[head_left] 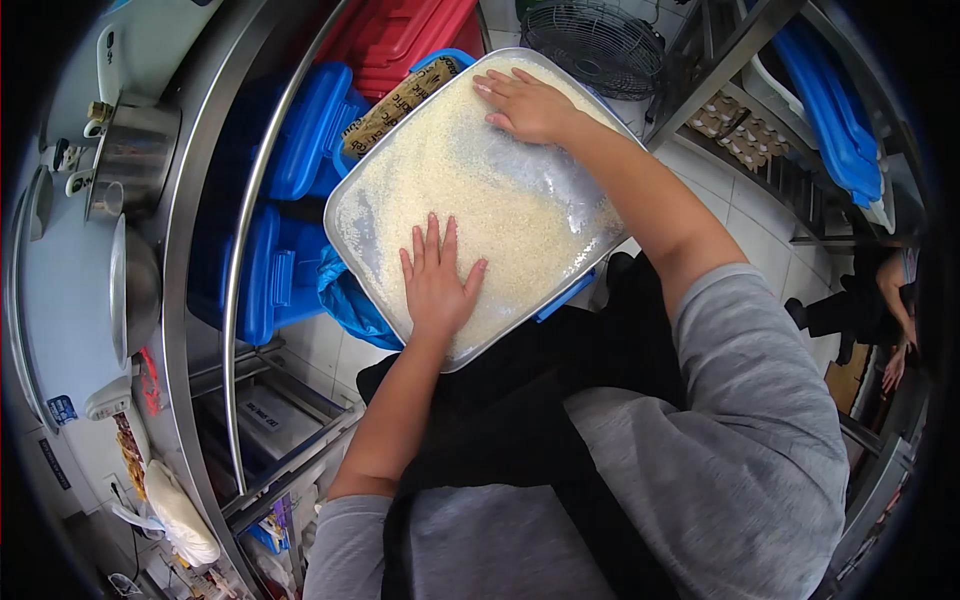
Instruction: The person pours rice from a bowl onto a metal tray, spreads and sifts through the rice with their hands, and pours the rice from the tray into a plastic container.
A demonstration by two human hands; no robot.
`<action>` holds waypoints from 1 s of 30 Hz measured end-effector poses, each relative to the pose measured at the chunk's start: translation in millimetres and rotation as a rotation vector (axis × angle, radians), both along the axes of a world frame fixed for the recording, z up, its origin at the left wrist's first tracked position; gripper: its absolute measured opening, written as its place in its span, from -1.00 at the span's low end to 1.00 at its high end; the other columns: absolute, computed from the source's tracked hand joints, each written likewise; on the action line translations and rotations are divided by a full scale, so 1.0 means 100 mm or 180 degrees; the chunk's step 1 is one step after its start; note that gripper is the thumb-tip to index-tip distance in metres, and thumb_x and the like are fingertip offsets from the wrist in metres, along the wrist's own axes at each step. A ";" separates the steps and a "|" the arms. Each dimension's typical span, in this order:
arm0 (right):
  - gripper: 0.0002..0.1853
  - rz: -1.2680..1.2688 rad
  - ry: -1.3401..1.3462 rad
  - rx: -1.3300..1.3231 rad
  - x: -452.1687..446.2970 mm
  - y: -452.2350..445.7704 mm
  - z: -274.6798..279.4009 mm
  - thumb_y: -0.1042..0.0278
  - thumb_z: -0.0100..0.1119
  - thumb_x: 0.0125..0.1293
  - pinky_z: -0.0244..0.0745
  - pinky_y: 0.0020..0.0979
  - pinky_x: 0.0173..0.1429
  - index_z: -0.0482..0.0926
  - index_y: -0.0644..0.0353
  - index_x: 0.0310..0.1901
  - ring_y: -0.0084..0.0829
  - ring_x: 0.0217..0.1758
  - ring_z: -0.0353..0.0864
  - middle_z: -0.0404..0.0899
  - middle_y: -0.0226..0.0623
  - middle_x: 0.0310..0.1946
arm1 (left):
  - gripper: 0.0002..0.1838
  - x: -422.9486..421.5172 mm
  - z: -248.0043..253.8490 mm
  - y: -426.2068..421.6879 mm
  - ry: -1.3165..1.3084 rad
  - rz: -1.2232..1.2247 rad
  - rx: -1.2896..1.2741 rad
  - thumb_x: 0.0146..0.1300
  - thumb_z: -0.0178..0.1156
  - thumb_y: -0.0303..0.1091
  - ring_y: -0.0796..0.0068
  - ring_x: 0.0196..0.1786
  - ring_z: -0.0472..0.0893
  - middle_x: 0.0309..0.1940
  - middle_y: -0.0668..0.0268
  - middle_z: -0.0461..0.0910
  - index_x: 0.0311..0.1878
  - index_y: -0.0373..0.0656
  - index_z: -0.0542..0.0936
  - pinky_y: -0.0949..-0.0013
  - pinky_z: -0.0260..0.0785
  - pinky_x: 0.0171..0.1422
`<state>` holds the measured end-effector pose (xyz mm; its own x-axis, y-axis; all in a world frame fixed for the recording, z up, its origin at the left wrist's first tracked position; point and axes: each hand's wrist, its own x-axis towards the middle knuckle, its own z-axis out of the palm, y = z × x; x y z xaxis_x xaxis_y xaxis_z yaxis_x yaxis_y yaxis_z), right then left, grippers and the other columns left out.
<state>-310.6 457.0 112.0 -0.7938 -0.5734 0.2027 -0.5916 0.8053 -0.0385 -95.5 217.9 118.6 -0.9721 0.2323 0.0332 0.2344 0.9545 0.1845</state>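
Note:
A large rectangular metal tray (335,225) is tilted in the view in front of my body. Pale, fine grains that look like rice (410,185) cover most of its bottom, thinner in a shiny bare patch on the right side. My left hand (437,285) lies palm down on the grains near the tray's near left part, fingers spread. At the far end, my right hand (530,105) rests flat on the grains by the rim, its fingers stretched out. Neither hand grips anything. What supports the tray underneath is mostly hidden.
Blue bins (300,140) and a red lid (400,40) stand beyond the tray. A black fan (593,45) sits on the floor. Left is a steel counter with a pot (140,150) and bowl (135,290). Egg trays (735,130) and another person's hand (895,368) are at right.

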 end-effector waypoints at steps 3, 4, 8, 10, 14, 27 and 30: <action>-0.40 -0.0063 -0.0068 -0.0114 0.12 -0.09 -0.18 -0.04 -0.25 0.52 -0.21 -0.17 0.64 0.22 0.11 0.46 -0.39 0.61 -0.02 0.11 -0.38 0.52 | -0.20 -0.01 0.00 -0.01 -0.0019 0.0004 -0.0034 0.34 0.07 0.13 -0.06 0.58 0.00 0.56 0.08 0.02 0.54 -0.01 0.13 -0.16 -0.24 0.57; -0.40 -0.0066 -0.0077 -0.0105 0.20 -0.15 -0.21 -0.04 -0.25 0.52 -0.21 -0.17 0.64 0.22 0.11 0.46 -0.39 0.61 -0.02 0.11 -0.38 0.52 | -0.20 0.00 -0.01 -0.01 -0.0009 0.0008 -0.0039 0.34 0.07 0.14 -0.06 0.58 0.00 0.56 0.09 0.02 0.54 -0.01 0.12 -0.16 -0.24 0.57; -0.40 0.0308 -0.0459 -0.0306 0.63 -0.44 -0.25 -0.01 -0.26 0.53 -0.19 -0.14 0.63 0.18 0.12 0.47 -0.36 0.61 -0.03 0.09 -0.31 0.53 | -0.20 0.01 -0.03 -0.01 0.0040 -0.0011 -0.0038 0.35 0.05 0.15 -0.04 0.58 0.00 0.56 0.10 0.02 0.54 -0.02 0.12 -0.15 -0.25 0.57; -0.40 0.0438 -0.0551 -0.0341 0.84 -0.56 -0.24 -0.01 -0.30 0.54 -0.21 -0.17 0.64 0.18 0.12 0.47 -0.38 0.62 -0.04 0.08 -0.33 0.54 | -0.20 0.00 -0.02 -0.01 0.0055 -0.0025 -0.0026 0.36 0.05 0.15 -0.04 0.58 0.00 0.56 0.10 0.01 0.54 -0.02 0.12 -0.15 -0.25 0.58; -0.43 0.0358 -0.1188 -0.0963 1.00 -0.62 -0.19 0.08 -0.32 0.53 -0.19 -0.13 0.63 0.17 0.15 0.48 -0.35 0.61 -0.02 0.09 -0.32 0.53 | -0.20 0.00 -0.02 0.00 0.0055 -0.0010 -0.0046 0.36 0.04 0.16 -0.04 0.58 0.00 0.56 0.11 0.00 0.55 -0.01 0.11 -0.14 -0.25 0.58; -0.41 -0.0537 -0.0248 0.0140 0.47 0.18 -0.15 0.09 -0.31 0.52 -0.20 -0.13 0.63 0.10 0.13 0.50 -0.33 0.63 -0.11 0.01 -0.29 0.56 | -0.20 0.00 -0.06 -0.02 0.0155 0.0026 0.0023 0.32 0.09 0.16 -0.04 0.57 0.04 0.55 0.10 0.06 0.53 0.02 0.17 -0.14 -0.22 0.58; -0.40 -0.0348 -0.0599 -0.0056 0.77 -0.16 -0.11 0.09 -0.33 0.53 -0.21 -0.13 0.64 0.07 0.14 0.51 -0.31 0.63 -0.09 -0.01 -0.26 0.56 | -0.19 0.00 -0.07 -0.01 0.0141 0.0014 0.0033 0.32 0.08 0.17 -0.04 0.57 0.04 0.55 0.10 0.06 0.53 0.02 0.16 -0.14 -0.23 0.58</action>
<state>-233.4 440.8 101.3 -0.8758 -0.4796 0.0543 -0.4819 0.8625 -0.1545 -95.9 216.5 111.7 -0.9706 0.2275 0.0786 0.2384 0.9536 0.1839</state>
